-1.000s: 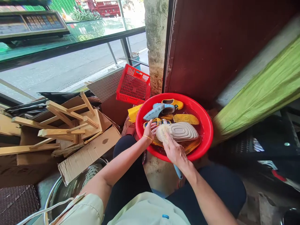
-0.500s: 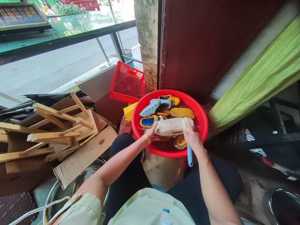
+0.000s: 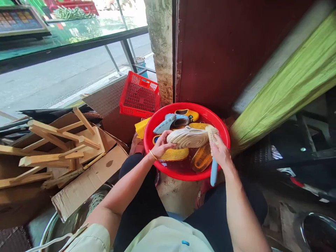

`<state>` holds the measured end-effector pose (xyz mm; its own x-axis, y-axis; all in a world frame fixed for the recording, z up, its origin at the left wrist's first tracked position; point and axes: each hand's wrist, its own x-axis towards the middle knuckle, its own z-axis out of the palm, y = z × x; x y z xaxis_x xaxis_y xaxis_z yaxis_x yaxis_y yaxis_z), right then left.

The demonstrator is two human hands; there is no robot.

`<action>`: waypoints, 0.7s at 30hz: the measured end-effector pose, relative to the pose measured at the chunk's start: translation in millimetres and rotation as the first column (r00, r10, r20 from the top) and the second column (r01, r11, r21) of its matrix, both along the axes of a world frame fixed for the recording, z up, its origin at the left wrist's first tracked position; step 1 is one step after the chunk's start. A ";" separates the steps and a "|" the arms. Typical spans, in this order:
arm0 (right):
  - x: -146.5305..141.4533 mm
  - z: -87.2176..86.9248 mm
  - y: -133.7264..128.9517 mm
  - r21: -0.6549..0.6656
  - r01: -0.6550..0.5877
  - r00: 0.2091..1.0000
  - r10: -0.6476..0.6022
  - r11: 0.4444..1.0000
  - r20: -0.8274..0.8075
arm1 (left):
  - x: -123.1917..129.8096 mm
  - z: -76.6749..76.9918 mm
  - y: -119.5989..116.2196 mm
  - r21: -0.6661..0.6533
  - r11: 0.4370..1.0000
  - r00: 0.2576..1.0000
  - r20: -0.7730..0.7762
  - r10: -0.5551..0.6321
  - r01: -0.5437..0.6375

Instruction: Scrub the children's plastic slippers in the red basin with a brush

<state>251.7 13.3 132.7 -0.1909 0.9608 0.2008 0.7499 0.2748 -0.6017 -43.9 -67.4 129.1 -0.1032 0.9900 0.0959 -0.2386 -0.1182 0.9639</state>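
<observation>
Over a red basin [image 3: 227,145] of dark water, my left hand [image 3: 160,145] is closed on the left end of a cream shoe [image 3: 187,137], its ridged sole tilted toward me. My right hand [image 3: 220,152] grips a brush with a blue handle [image 3: 214,171]; its pale bristles [image 3: 212,132] touch the shoe's right end. Below the shoe lie a yellow sole [image 3: 177,154] and a yellow-brown shoe [image 3: 202,158]. Light blue clogs [image 3: 165,124] and a yellow clog [image 3: 193,114] rest toward the basin's back.
Behind the basin at the left is a red crate [image 3: 139,96]. Wooden stools [image 3: 68,140] and cardboard [image 3: 90,182] are piled at the left. A green cloth [image 3: 286,80] hangs at the right, beside a dark red panel [image 3: 210,49]. A metal bowl [image 3: 319,231] sits lower right.
The cream shoe has been lifted and tipped, so its sole now faces toward me. My left hand has shifted left, and the brush has moved to the shoe's right end.
</observation>
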 end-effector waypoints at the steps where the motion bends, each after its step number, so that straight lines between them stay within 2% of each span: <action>1: 1.7 -0.6 1.2 0.000 0.019 1.000 -0.019 1.000 -0.017 | -4.2 -0.2 0.9 0.017 1.000 0.999 -0.054 -0.004 0.004; 4: -16.9 -3.1 -12.2 0.017 0.006 0.999 -0.006 1.000 -0.047 | -9.6 -8.3 4.4 0.044 0.998 0.963 -0.268 -0.028 0.041; 7: -58.3 -6.6 -46.6 0.033 -0.218 0.972 0.220 0.975 -0.080 | -7.1 -21.9 6.2 0.053 0.994 0.907 -0.416 -0.066 0.097; 9: -83.0 -9.6 -70.1 0.071 -0.406 0.909 0.411 0.911 -0.070 | -4.0 -29.4 4.6 0.062 0.989 0.890 -0.448 -0.091 0.133; 10: -91.0 -10.9 -78.2 0.071 -0.471 0.879 0.474 0.879 -0.044 | -2.3 -32.3 2.8 0.056 0.988 0.878 -0.467 -0.103 0.146; 11: -95.4 -11.9 -82.5 0.052 -0.486 0.874 0.487 0.872 0.000 | -0.6 -34.6 0.5 0.037 0.988 0.861 -0.497 -0.112 0.150; 13: -94.2 -12.5 -78.7 -0.014 -0.443 0.890 0.441 0.897 0.115 | 2.6 -38.4 -3.9 -0.042 0.991 0.807 -0.577 -0.125 0.124; 16: -76.9 -10.4 -51.6 -0.102 -0.287 0.917 0.304 0.953 0.259 | 5.3 -41.8 -6.0 -0.195 0.979 0.748 -0.640 -0.176 0.063; 19: -55.9 -8.4 -24.1 -0.130 -0.123 0.939 0.157 0.984 0.306 | 1.5 -40.7 -3.2 -0.291 0.953 0.755 -0.604 -0.255 0.089; 21: -42.6 -8.8 -12.8 -0.091 -0.028 0.956 0.053 0.995 0.289 | -4.7 -37.1 -1.9 -0.324 0.939 0.769 -0.568 -0.292 0.117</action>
